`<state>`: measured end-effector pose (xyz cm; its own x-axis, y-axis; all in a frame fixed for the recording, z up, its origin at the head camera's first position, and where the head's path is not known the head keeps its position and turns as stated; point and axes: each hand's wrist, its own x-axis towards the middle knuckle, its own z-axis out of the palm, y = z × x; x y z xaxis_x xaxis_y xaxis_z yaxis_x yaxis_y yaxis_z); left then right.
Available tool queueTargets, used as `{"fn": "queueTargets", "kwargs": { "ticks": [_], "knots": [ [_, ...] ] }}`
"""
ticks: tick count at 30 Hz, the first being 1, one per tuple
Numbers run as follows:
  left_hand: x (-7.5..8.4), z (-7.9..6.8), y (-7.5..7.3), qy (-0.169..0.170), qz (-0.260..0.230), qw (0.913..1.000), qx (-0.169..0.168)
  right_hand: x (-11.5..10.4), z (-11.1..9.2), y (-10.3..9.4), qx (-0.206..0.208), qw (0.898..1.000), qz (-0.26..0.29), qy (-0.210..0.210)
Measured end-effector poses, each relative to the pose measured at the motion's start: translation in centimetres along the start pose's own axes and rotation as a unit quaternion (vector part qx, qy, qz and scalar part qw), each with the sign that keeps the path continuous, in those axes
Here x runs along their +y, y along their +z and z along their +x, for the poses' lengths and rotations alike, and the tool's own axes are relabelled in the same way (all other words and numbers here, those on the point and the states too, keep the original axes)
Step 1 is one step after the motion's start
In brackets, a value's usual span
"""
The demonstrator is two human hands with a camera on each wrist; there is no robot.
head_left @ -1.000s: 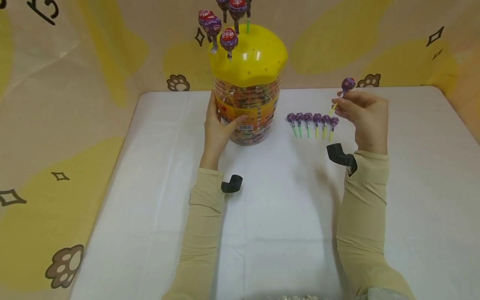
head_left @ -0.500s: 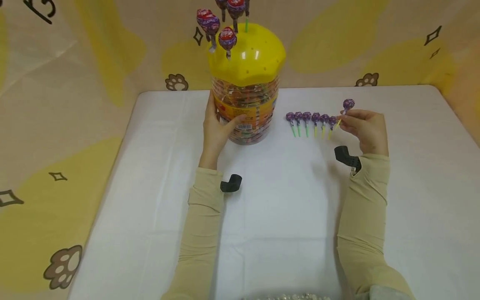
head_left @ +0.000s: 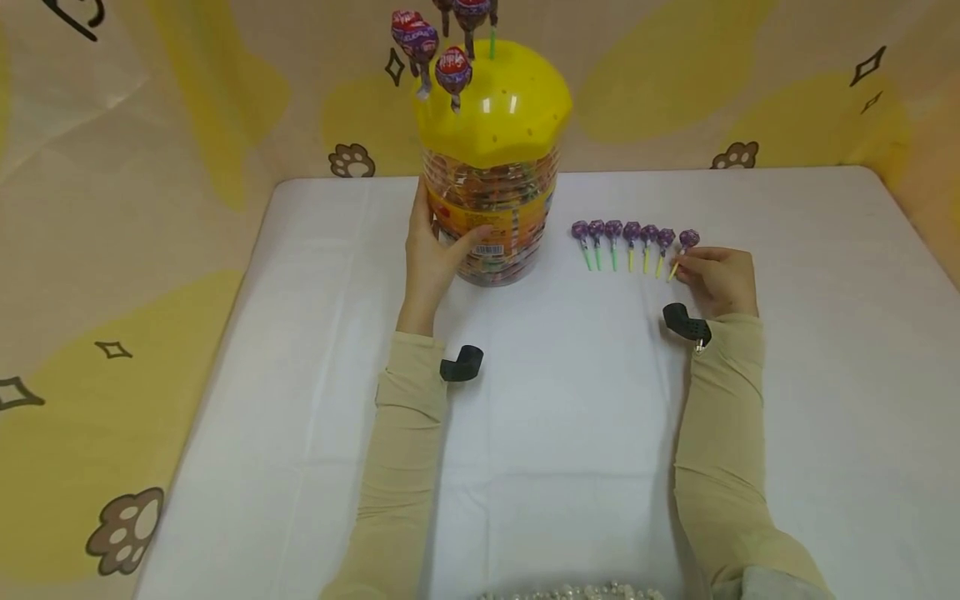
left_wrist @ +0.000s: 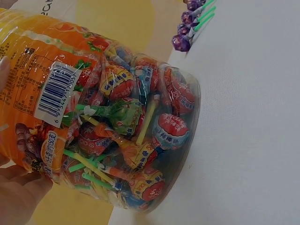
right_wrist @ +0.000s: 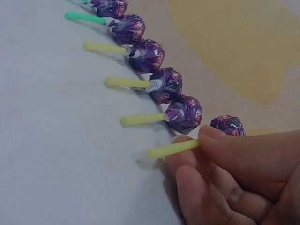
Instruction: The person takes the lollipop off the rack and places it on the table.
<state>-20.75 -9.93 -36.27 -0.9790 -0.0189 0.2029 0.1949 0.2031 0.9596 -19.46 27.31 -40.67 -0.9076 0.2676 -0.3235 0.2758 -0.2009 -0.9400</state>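
Note:
My right hand (head_left: 720,277) pinches a purple-wrapped lollipop (head_left: 688,239) by its yellow stick, at the right end of a row of several purple lollipops (head_left: 632,233). In the right wrist view, thumb and fingertip grip the stick (right_wrist: 174,148) just below the candy, low by the white surface. My left hand (head_left: 433,262) holds the side of a clear candy jar (head_left: 498,221) with a yellow lid (head_left: 502,117). Wrapped lollipops (left_wrist: 171,131) of mixed colours show through the jar wall in the left wrist view. Part of the left hand is hidden behind the jar.
Several lollipops (head_left: 453,71) stand upright in the jar's lid, some cut off by the frame top. A white-covered table (head_left: 555,417) lies beneath everything. A patterned yellow and beige backdrop (head_left: 660,75) rises behind and beside it. Silvery beads (head_left: 585,592) show at the near edge.
The right hand has come down with its lollipop, from raised above the row to the row's right end at table level. The left hand has stayed on the jar.

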Motion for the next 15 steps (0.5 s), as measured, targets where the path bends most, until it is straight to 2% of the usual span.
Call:
{"fn": "queueTargets", "kwargs": {
  "ticks": [5,8,12,15],
  "knots": [
    [-0.1,-0.1,0.0,0.004,0.003,1.0,0.004,0.4,0.1,0.3,0.018,0.999,0.032,-0.005],
    [1.2,-0.7,-0.1,-0.003,0.002,1.0,0.004,0.4,-0.1,0.7,0.037,0.998,0.037,-0.017],
    [3.3,-1.6,-0.2,-0.014,-0.001,0.9999,0.0,0.6,-0.1,1.2,0.065,0.997,0.009,-0.034],
    [3.6,-1.8,-0.2,-0.013,-0.002,0.9999,-0.001,0.7,-0.1,1.2,0.075,0.996,-0.01,-0.039]
  ]
}}
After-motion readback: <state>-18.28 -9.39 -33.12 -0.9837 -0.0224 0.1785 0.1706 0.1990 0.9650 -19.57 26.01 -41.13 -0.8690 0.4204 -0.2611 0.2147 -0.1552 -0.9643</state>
